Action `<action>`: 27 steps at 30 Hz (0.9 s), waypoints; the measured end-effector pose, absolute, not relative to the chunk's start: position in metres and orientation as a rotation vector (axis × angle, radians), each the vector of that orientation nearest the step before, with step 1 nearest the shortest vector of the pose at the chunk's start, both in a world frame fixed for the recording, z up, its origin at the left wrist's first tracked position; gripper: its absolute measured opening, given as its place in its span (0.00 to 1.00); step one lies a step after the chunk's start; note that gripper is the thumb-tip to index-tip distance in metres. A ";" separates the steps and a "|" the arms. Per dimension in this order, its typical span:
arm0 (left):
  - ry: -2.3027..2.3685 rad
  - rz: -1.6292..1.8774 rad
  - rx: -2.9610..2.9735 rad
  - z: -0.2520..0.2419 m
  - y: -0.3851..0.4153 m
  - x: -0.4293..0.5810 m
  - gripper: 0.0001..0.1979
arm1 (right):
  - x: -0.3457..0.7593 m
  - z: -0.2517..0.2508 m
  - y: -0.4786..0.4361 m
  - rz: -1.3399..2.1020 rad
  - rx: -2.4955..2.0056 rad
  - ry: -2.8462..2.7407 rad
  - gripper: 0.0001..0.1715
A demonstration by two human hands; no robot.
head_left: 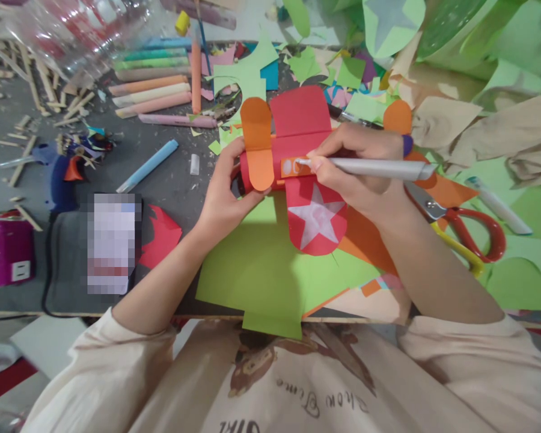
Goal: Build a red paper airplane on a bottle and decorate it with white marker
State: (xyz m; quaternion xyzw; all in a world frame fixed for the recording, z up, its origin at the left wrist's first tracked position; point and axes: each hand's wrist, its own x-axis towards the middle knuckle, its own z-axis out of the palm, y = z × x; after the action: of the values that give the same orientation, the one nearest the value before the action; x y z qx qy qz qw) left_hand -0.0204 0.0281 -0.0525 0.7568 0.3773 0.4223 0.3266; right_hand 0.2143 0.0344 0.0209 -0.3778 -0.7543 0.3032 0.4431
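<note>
A red paper airplane model (300, 114) with an orange propeller (256, 144) lies over green paper in front of me. My left hand (232, 192) curls round its nose end, thumb below and fingers behind the propeller. In my right hand (360, 162) is a white marker pen (379, 168), held nearly level. Its tip touches a small orange strip (293, 166) on the plane's body, where whitish oval marks show. The lower red wing bears a pale star (318, 216).
Red- and yellow-handled scissors (473, 231) lie by my right forearm. Left are a phone (112, 243), a blue glue gun (58, 177), a light blue marker (148, 165) and a purple box (9, 249). Several markers, paper scraps and a plastic bottle (81, 36) cover the back.
</note>
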 end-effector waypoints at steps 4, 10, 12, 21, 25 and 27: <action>0.996 1.090 1.971 -0.051 0.028 -0.021 0.35 | 0.215 0.025 0.034 0.782 -0.908 -1.907 0.12; 1.001 1.092 1.962 -0.051 0.027 -0.021 0.35 | 0.219 0.026 0.039 0.876 -0.914 -1.943 0.14; 0.994 1.096 1.964 -0.051 0.027 -0.021 0.35 | 0.220 0.023 0.041 0.864 -0.905 -1.900 0.13; 0.999 1.099 1.995 -0.052 0.027 -0.021 0.35 | 0.216 0.024 0.037 0.737 -0.934 -1.882 0.12; 1.011 1.111 2.017 -0.051 0.026 -0.021 0.34 | 0.215 0.027 0.035 0.795 -0.950 -1.901 0.13; 1.011 1.113 2.013 -0.049 0.026 -0.020 0.33 | 0.216 0.028 0.035 0.820 -0.962 -1.911 0.13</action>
State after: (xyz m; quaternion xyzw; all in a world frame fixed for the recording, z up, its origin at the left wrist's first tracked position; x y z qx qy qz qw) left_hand -0.0203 0.0260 -0.0492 0.7618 0.3827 0.4213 0.3094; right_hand 0.2161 0.0352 0.0276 -0.3825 -0.7597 0.3262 0.4124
